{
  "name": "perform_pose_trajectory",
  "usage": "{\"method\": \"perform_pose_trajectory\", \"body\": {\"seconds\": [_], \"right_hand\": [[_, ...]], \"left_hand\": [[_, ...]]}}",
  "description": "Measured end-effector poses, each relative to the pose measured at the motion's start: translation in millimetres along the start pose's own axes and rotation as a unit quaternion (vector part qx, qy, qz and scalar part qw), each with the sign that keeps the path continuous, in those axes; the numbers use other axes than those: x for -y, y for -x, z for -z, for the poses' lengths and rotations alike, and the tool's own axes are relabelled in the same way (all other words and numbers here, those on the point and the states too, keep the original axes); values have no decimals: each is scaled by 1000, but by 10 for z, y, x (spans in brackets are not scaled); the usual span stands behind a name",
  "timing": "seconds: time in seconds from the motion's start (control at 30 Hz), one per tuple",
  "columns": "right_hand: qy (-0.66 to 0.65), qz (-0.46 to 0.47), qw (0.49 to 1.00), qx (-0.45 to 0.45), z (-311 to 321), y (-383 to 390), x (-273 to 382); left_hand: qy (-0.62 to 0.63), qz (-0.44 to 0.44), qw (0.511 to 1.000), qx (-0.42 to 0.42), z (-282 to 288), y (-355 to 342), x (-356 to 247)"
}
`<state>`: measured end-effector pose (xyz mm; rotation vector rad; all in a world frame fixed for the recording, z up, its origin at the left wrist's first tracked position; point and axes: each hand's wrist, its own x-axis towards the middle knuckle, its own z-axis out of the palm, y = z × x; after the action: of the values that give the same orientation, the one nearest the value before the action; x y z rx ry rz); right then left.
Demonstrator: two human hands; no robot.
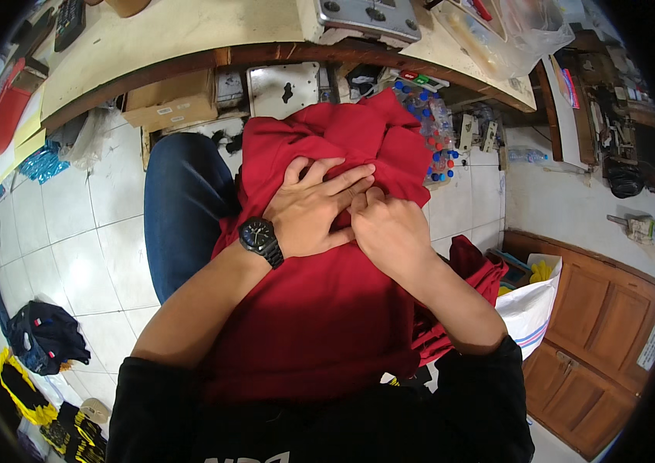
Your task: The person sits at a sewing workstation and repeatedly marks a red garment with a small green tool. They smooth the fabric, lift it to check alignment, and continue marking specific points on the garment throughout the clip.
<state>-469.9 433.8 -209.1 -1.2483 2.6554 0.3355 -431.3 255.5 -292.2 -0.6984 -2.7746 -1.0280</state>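
A large red cloth lies over my lap, rumpled at its upper part. My left hand, with a black watch on the wrist, presses flat on the cloth with its fingers spread. Just right of it, my right hand is closed, its fingers curled down among the left hand's fingertips at the cloth. Whatever its fingertips grip is hidden. My jeans-clad knee shows left of the cloth.
A worktable spans the top, with a cardboard box and plastic bottles beneath. A white sack and red fabric stand right, beside a wooden cabinet. Dark clothing lies on the floor left.
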Motion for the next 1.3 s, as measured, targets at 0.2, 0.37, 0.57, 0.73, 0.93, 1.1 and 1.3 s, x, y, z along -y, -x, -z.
{"method": "perform_pose_trajectory", "body": {"seconds": [0.2,0.37,0.57,0.73,0.93,1.1,1.3], "right_hand": [[-125,-44,989,-58,-61,96,-166],[-370,-109,891,-240,-61,98,-338],[-304,-97,906,-277,-191,-83,-349],[-275,-70,917,-281,-265,-96,-359],[-217,-41,943,-248,-221,-105,-368],[-113,-15,982,-151,-149,-250,-373],[-96,-106,986,-85,-72,-357,-393]], "left_hand": [[23,3,1000,-19,-46,22,8],[-5,0,999,-52,-62,72,87],[-2,-1,998,-55,-60,50,58],[-4,1,998,-64,-50,44,56],[1,3,998,-60,-76,50,49],[-2,8,999,-45,-92,60,77],[29,32,998,-45,-49,10,46]]}}
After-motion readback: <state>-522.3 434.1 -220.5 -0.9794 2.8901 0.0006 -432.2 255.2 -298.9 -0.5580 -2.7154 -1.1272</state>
